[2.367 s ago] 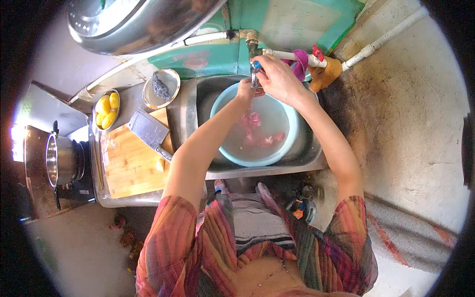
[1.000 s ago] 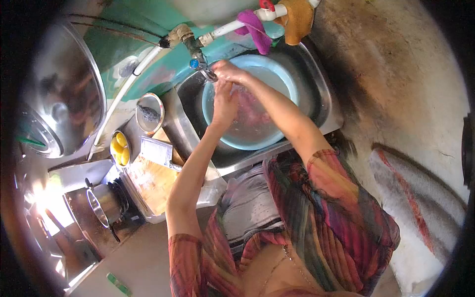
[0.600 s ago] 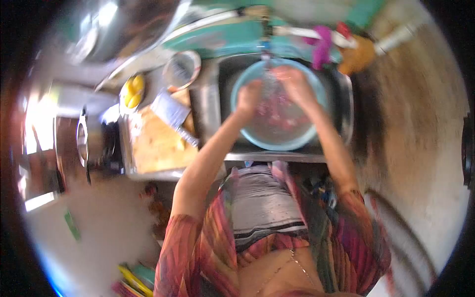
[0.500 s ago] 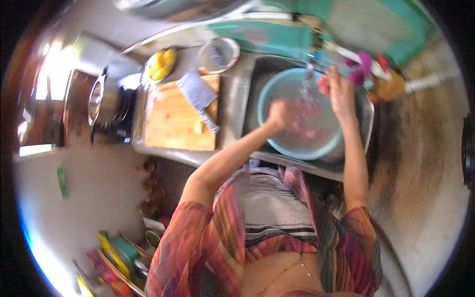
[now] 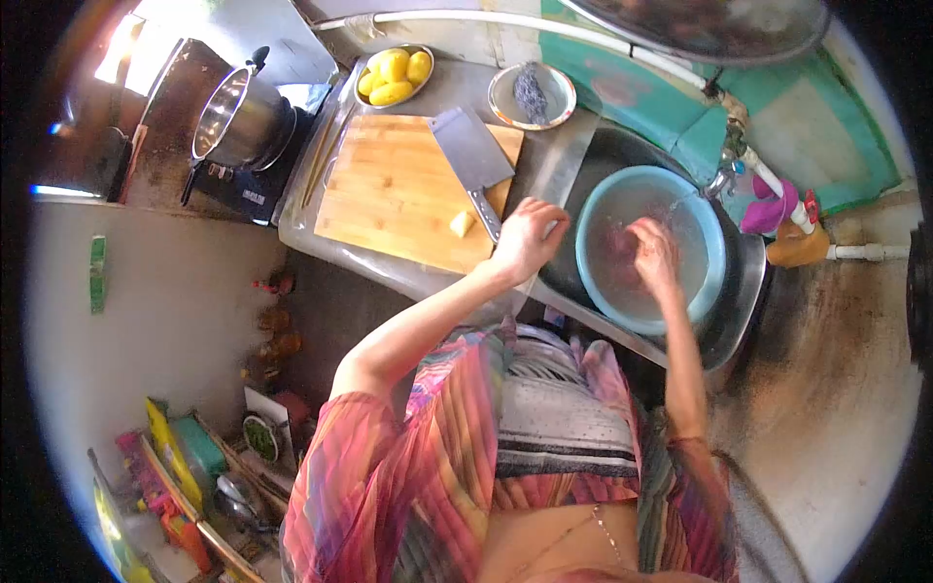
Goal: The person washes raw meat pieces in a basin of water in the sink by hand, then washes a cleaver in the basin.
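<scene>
My left hand hangs beside the cleaver handle, between the wooden cutting board and the sink. Its fingers are loosely bent, with nothing visible in them. Over the light blue basin, my right hand reaches down to the cloudy water with its fingers bent and apart. Blurred reddish pieces lie in the water beside these fingers; their kind is unclear. The cleaver rests on the board, with a small yellow piece near its handle.
The basin stands in a metal sink under a tap. Behind the board are a bowl of peeled yellow potatoes and a bowl holding a dark scrubber. A steel pot sits on a cooker at the left.
My left hand has moved out of the basin toward the cleaver handle. My right hand has dropped from near the tap to the basin's water. The view has shifted.
</scene>
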### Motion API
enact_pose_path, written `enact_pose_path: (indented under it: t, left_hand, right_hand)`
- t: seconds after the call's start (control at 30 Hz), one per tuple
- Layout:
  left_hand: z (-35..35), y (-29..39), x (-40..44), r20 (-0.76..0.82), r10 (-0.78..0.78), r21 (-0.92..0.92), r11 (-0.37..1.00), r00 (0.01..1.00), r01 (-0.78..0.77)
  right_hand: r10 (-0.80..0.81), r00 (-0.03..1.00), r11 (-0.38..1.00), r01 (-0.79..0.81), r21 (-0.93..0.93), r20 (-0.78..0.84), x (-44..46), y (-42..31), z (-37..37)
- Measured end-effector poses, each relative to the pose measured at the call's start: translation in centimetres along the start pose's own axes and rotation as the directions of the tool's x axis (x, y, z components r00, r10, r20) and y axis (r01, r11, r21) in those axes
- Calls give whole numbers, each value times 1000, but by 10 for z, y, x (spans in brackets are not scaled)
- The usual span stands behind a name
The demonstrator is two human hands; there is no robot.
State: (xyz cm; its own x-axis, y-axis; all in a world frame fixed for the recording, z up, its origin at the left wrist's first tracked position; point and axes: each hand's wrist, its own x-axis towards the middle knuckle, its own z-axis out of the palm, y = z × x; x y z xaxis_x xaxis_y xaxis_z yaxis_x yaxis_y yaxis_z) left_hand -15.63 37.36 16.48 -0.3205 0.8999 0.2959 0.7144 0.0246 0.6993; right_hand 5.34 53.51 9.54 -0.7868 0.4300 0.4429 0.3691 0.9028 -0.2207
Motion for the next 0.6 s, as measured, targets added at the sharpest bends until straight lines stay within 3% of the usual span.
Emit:
enact_pose_path:
  t: [0.03,0.07,0.13,0.2,0.23,0.3,0.33,0.37,0.43,0.5,0.57,0.6]
  left_hand:
    - [-15,-13,-5,-55,-26,17,999,998,27]
    - [-31,-24,-13,-74,-101,36,994,992,104]
    - [-61,-47,-21,-96,-149,46,987,984,154]
    - [-81,-80,-42,-99,-169,190,964,981,186]
    - [-83,-98,-52,-90,-168,204,962,982,183]
    - [-86,-110,-63,-95,-117,192,972,989,133]
    - [-86,-117,-64,-90,-103,177,977,991,118]
    - [-85,-122,-64,-81,-41,197,979,996,57]
    - [-84,-125,-64,-69,34,200,980,997,-20]
    - [-84,-124,-60,-4,-4,204,979,1000,5]
    - [-87,-126,-60,30,-3,194,981,1000,-2]
    - [-90,-130,-59,62,-19,201,980,998,6]
  right_hand:
    - [437,874,706,-480,521,213,3,-23,22]
    - [585,745,425,-619,660,322,29,-70,3]
    - [401,906,744,-408,529,134,61,-128,10]
    - [329,919,734,-395,553,218,84,-173,32]
    - [325,876,706,-476,525,357,97,-194,36]
    - [229,936,850,-326,415,267,107,-216,54]
    - [284,871,818,-438,372,400,115,-223,51]
    - [300,868,821,-446,356,396,114,-222,59]
    - [272,924,838,-366,406,270,111,-214,76]
    - [286,938,879,-338,338,193,114,-206,78]
    - [535,664,778,-628,2,523,134,-215,49]
    - [524,728,779,-619,96,443,119,-202,62]
